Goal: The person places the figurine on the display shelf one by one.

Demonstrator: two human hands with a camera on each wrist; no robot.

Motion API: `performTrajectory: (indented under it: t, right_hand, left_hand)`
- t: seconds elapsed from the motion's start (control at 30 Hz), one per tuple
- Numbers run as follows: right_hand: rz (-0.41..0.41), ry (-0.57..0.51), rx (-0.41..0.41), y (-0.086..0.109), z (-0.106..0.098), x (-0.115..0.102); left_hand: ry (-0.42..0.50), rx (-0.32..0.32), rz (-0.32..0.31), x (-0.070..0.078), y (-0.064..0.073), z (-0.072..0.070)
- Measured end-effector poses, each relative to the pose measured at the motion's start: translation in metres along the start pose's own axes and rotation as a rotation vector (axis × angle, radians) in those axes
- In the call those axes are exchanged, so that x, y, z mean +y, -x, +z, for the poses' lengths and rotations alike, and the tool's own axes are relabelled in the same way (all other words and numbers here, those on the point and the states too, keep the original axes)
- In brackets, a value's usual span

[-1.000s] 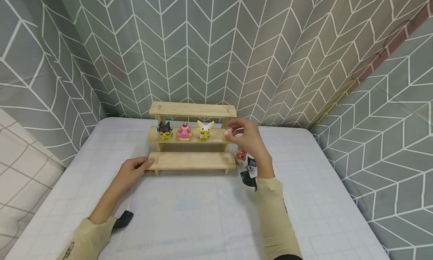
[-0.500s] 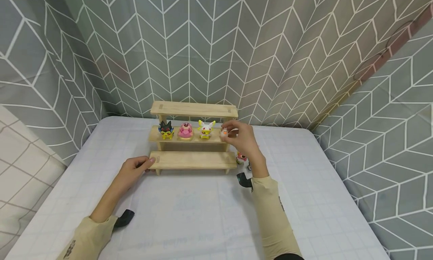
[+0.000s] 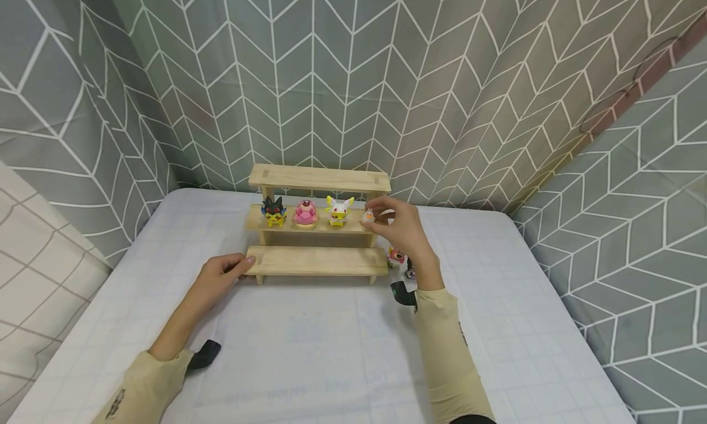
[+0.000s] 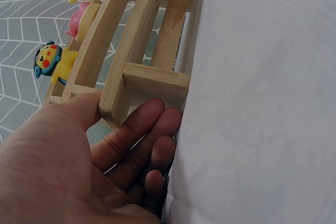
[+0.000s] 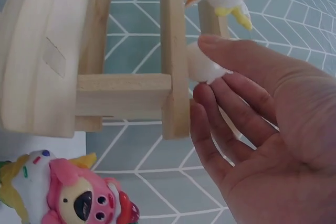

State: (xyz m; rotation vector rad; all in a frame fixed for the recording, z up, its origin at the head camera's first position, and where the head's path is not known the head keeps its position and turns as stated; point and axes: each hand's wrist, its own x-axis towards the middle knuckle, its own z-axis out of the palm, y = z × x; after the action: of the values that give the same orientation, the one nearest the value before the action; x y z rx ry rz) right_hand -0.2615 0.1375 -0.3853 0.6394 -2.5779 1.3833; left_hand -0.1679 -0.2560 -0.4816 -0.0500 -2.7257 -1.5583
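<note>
A three-tier wooden display shelf (image 3: 315,261) stands on the table. My left hand (image 3: 216,281) grips the left end of its lowest tier, thumb on top and fingers (image 4: 137,121) curled below. On the middle tier, my right hand (image 3: 402,227) pinches a small white figurine with an orange spot (image 3: 368,216) at the right end; in the right wrist view the thumb and fingers surround this white figurine (image 5: 202,65). Left of it stand a white-and-yellow figurine (image 3: 337,211), a pink figurine (image 3: 305,214) and a yellow figurine with a dark hood (image 3: 273,212).
Beside the shelf's right end, a pink bear figurine (image 5: 79,198) and a dark figurine (image 3: 410,270), partly hidden by the right wrist, are on the white-covered table (image 3: 309,344). A grey patterned curtain (image 3: 331,74) hangs behind.
My right hand has moved slightly left along the middle tier with the white figurine, nearer the white-and-yellow one. The left hand keeps its place on the lowest tier. The head view shifts slightly.
</note>
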Motion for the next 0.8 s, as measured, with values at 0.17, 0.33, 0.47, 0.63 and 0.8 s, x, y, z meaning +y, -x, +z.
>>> performTrajectory:
  t: [0.17, 0.33, 0.47, 0.63, 0.8]
  right_hand:
    - [0.008, -0.002, -0.005, 0.000, -0.002, 0.004]
    - [0.012, -0.014, -0.018, -0.001, -0.001, 0.008]
    - [0.010, -0.026, -0.024, -0.001, 0.000, 0.011]
    - [0.014, -0.026, -0.019, -0.001, -0.001, 0.012]
    - [0.016, -0.013, -0.022, -0.001, -0.004, 0.014]
  left_hand:
    - [-0.004, -0.002, 0.008, 0.001, 0.000, 0.000]
    - [-0.017, -0.006, 0.004, 0.001, 0.000, 0.000]
    - [-0.018, -0.008, -0.004, 0.001, 0.000, 0.000]
    - [-0.020, -0.009, -0.004, 0.003, 0.001, 0.000]
    - [-0.026, -0.004, -0.007, 0.004, 0.002, 0.001]
